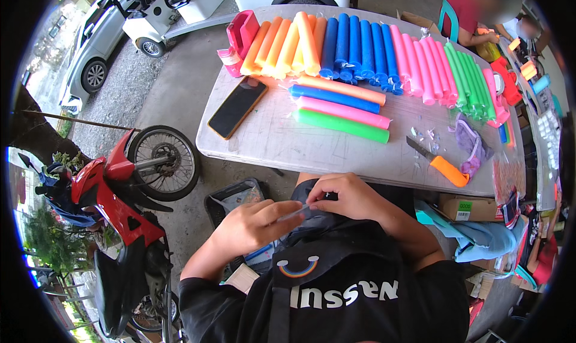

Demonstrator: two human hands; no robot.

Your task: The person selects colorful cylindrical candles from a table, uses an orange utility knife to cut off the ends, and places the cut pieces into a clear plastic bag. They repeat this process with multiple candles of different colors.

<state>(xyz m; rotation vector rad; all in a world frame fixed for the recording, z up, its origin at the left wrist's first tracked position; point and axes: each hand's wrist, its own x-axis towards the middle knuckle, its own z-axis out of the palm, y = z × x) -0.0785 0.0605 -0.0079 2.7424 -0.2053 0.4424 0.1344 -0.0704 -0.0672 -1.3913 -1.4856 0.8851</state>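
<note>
My left hand [256,224] holds a thin, pale translucent strip [293,213], perhaps plastic, between its fingers. At the strip's other end, the thumb and fingertips of my right hand [348,197] pinch together on it. Both hands are over my lap, just below the near edge of the table [270,156]. Across the tabletop in front of me lie single candles side by side: an orange candle [342,90], a blue candle [334,99], a pink candle [344,112] and a green candle [341,126]. Behind them are piled orange candles [279,46], blue candles [361,48], pink candles [423,68] and green candles [469,82].
A phone [237,108] lies at the table's left. To the right are an orange-handled knife [443,165], a purple cloth [470,143] and small scraps [432,134]. A black crate [216,210] stands below. A red motorcycle [121,199] is at left; a person [463,14] sits far right.
</note>
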